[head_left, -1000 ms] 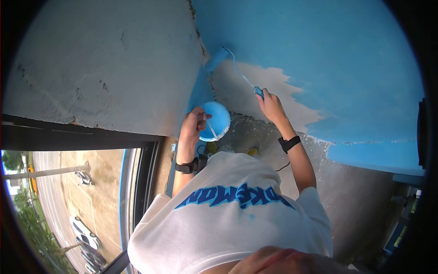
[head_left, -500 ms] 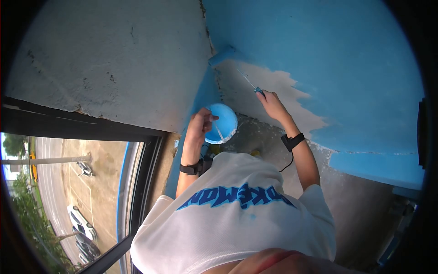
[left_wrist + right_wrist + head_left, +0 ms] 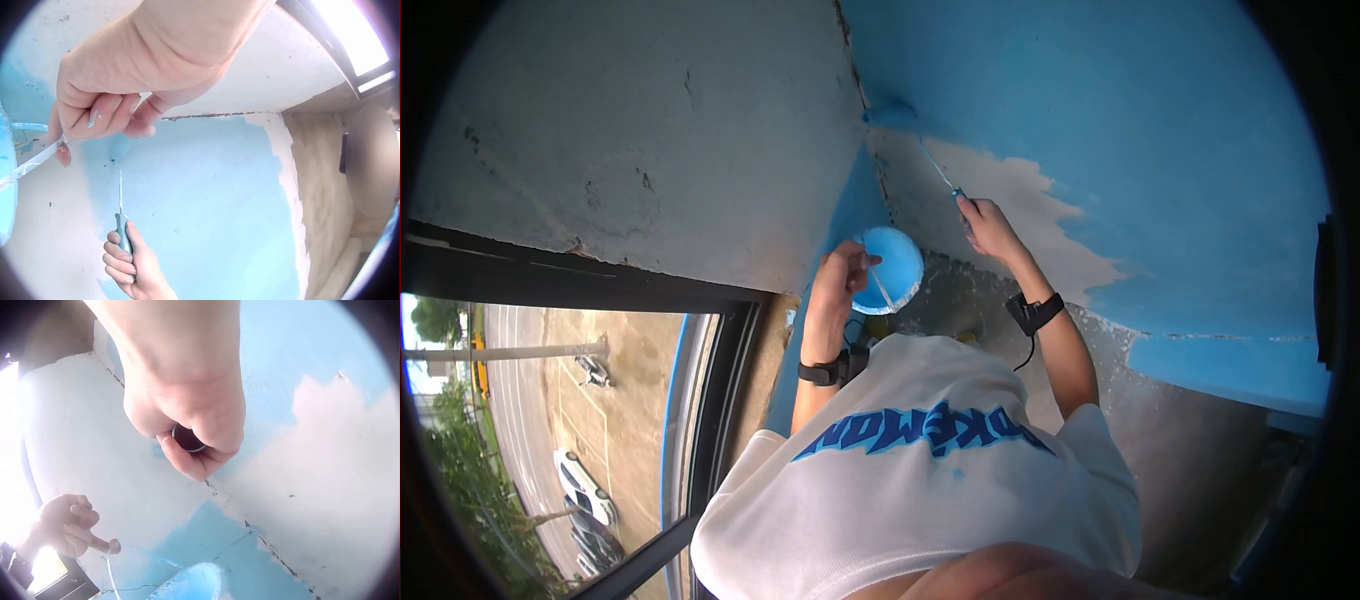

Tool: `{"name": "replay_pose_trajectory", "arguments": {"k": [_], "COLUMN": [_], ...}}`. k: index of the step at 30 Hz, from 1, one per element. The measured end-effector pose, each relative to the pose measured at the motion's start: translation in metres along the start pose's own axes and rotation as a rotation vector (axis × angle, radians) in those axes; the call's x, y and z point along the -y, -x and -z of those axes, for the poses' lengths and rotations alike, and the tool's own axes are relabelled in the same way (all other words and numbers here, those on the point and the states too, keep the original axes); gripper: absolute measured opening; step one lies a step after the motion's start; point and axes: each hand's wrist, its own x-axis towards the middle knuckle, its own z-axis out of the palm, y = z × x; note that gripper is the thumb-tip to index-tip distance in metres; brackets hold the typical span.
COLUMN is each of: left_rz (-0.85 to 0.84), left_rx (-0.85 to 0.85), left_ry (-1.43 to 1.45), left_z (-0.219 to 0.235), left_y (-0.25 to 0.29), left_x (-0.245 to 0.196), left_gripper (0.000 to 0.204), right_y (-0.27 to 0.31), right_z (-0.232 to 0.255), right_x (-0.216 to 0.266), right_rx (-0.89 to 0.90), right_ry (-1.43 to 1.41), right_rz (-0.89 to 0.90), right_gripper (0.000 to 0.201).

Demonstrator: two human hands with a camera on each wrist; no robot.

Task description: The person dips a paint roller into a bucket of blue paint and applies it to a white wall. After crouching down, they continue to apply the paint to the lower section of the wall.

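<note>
My right hand (image 3: pixel 992 232) grips the handle (image 3: pixel 122 232) of a paint roller. Its blue roller head (image 3: pixel 890 115) lies against the wall by the corner, at the upper edge of a pale unpainted patch (image 3: pixel 990 175). In the right wrist view, the dark round butt of the handle (image 3: pixel 189 439) shows inside the curled fingers. Lower and to the left, my left hand (image 3: pixel 836 282) holds a bucket of light blue paint (image 3: pixel 900 262) by its thin handle (image 3: pixel 32 165), hooked over the fingers. Paint smears mark the left fingers (image 3: pixel 95 119).
A grey wall (image 3: pixel 650 150) meets the blue-painted wall (image 3: pixel 1120 140) at a cracked corner. On the left, a dark-framed window (image 3: pixel 730 370) looks down on parked cars. The floor (image 3: pixel 1170 440) below is speckled with paint.
The roller head has shifted slightly upward along the corner and turned closer to level in the head view. The left hand still holds the bucket; the view has swung a little.
</note>
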Motion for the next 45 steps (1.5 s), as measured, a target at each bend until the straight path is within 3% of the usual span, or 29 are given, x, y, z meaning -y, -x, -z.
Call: {"name": "replay_pose_trajectory", "arguments": {"k": [2, 6, 9, 11, 12, 15, 17, 18, 22, 30, 35, 41, 45], "left_rz": [-0.012, -0.047, -0.031, 0.001, -0.006, -0.016, -0.009, -0.007, 0.005, -0.002, 0.008, -0.038, -0.035], "left_rx": [0.045, 0.0, 0.003, 0.028, 0.021, -0.058, -0.019, -0.024, -0.02, 0.009, 0.034, 0.011, 0.024], "left_ry": [0.023, 0.005, 0.019, 0.018, 0.037, 0.055, 0.04, 0.053, 0.024, 0.046, -0.023, -0.033, -0.017], "left_z": [0.001, 0.0, 0.002, 0.002, -0.001, -0.003, -0.003, -0.003, -0.003, 0.0, 0.002, 0.001, -0.005], "left_y": [-0.001, -0.002, 0.0, -0.002, -0.002, 0.0, -0.002, -0.003, -0.005, -0.007, -0.01, -0.016, -0.011], "left_x": [-0.001, 0.002, -0.002, -0.005, -0.003, -0.005, -0.005, -0.005, -0.007, -0.007, -0.008, -0.007, -0.014], "left_gripper": [0.022, 0.02, 0.02, 0.021, 0.021, 0.022, 0.022, 0.022, 0.021, 0.021, 0.023, 0.023, 0.023], "right_y": [0.004, 0.003, 0.011, 0.021, 0.031, 0.056, 0.059, 0.064, 0.062, 0.023, 0.007, 0.022, 0.001], "right_z": [0.0, 0.004, -0.001, -0.002, -0.002, -0.008, -0.01, -0.012, -0.007, -0.026, -0.044, -0.036, -0.046], "right_x": [0.004, 0.001, -0.01, -0.015, -0.01, 0.0, -0.013, -0.001, -0.005, -0.022, -0.025, -0.051, -0.032], "right_rx": [0.074, 0.034, 0.015, -0.304, -0.291, -0.354, -0.404, -0.476, -0.528, -0.736, -0.785, -0.814, -0.819], "right_ry": [-0.175, -0.075, -0.012, 0.453, 0.466, 0.536, 0.41, 0.522, 0.523, 0.853, 0.891, 0.924, 0.941], "right_rz": [-0.023, -0.073, 0.002, 0.405, 0.414, 0.288, 0.207, 0.288, 0.217, 0.305, 0.386, 0.247, 0.317], "right_gripper": [0.048, 0.048, 0.046, 0.04, 0.04, 0.032, 0.026, 0.024, 0.024, 0.024, 0.023, 0.025, 0.025]}}
